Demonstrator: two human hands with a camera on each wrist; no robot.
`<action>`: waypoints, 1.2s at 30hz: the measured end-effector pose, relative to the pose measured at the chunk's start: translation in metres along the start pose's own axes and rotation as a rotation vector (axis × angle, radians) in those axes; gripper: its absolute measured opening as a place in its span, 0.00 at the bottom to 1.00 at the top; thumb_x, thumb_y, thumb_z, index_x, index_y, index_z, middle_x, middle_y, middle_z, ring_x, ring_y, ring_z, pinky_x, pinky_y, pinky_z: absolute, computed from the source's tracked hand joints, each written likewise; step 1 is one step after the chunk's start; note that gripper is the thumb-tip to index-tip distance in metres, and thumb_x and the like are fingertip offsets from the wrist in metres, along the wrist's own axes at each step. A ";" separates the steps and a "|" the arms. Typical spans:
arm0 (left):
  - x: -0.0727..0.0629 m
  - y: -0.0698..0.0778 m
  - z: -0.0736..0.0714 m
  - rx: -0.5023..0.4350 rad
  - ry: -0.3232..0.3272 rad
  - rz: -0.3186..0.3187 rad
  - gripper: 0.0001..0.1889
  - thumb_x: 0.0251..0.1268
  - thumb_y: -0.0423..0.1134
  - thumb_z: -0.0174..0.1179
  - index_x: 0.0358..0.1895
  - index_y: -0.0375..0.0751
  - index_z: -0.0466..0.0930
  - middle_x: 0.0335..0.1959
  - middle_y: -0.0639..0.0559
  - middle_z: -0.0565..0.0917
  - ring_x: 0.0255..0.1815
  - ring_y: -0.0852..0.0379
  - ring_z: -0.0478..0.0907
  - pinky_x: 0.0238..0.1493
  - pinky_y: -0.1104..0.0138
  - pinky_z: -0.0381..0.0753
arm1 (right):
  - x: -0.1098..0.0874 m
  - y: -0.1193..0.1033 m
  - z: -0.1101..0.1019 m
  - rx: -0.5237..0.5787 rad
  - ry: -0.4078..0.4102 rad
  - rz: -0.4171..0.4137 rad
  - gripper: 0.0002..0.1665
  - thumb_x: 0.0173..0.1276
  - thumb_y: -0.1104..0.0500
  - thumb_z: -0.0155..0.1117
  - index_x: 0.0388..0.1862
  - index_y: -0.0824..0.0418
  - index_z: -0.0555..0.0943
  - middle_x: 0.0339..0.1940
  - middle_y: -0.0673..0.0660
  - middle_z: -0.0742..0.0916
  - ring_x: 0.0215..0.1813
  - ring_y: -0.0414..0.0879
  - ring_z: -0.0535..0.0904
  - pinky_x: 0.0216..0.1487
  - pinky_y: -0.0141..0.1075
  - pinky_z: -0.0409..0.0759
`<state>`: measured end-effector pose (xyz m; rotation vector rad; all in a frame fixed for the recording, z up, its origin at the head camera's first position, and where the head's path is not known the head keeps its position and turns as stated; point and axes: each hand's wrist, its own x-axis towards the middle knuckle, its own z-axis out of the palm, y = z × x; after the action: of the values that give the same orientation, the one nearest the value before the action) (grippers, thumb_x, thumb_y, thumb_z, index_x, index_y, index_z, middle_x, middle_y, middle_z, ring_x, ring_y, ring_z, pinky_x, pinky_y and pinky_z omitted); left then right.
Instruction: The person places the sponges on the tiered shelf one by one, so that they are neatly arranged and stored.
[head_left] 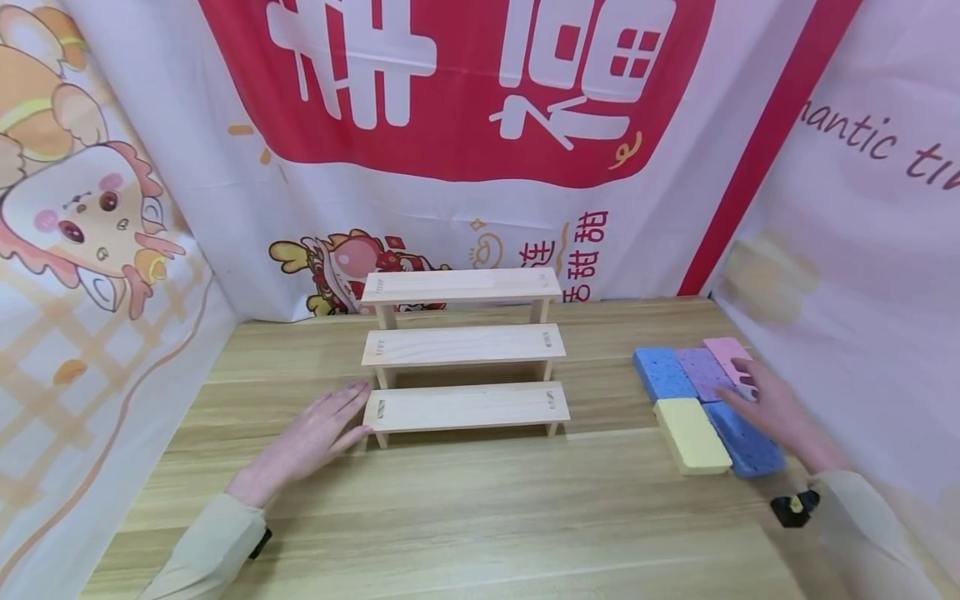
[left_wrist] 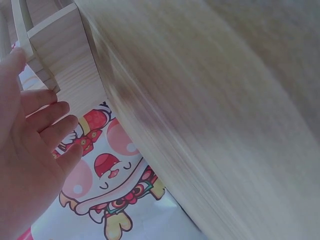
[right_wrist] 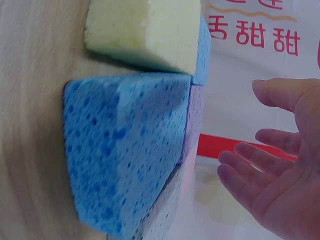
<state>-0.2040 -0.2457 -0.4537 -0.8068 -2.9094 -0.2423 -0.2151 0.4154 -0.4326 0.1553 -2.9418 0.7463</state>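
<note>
A three-step wooden display shelf (head_left: 467, 407) stands on the table, and my left hand (head_left: 318, 431) is at the left end of its lowest step. In the left wrist view the fingers lie loosely extended against the shelf's wooden edge (left_wrist: 47, 77). Over a group of sponges at the right hovers my right hand (head_left: 771, 408), fingers spread and holding nothing. The group has a yellow sponge (head_left: 692, 437), a darker blue sponge (head_left: 738, 437), a lighter blue sponge (head_left: 662, 373), a purple sponge (head_left: 701, 372) and a pink sponge (head_left: 722, 351). A greyish sponge (right_wrist: 161, 207) is partly hidden.
The wood-grain table (head_left: 465, 517) carries the shelf in the middle and the sponges near its right edge. Printed cloth (head_left: 660, 242) hangs behind the table and along both sides, close to the sponges on the right.
</note>
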 end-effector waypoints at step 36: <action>-0.001 0.003 -0.001 0.021 0.021 0.011 0.34 0.74 0.50 0.54 0.73 0.30 0.61 0.75 0.35 0.65 0.74 0.37 0.65 0.77 0.42 0.60 | -0.031 0.060 -0.019 -0.102 -0.050 0.122 0.45 0.70 0.51 0.64 0.66 0.87 0.60 0.61 0.88 0.68 0.58 0.82 0.69 0.54 0.69 0.74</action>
<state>-0.2019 -0.2438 -0.4522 -0.8118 -2.8817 -0.2179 -0.1909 0.4790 -0.4482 -0.0143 -3.0510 0.6140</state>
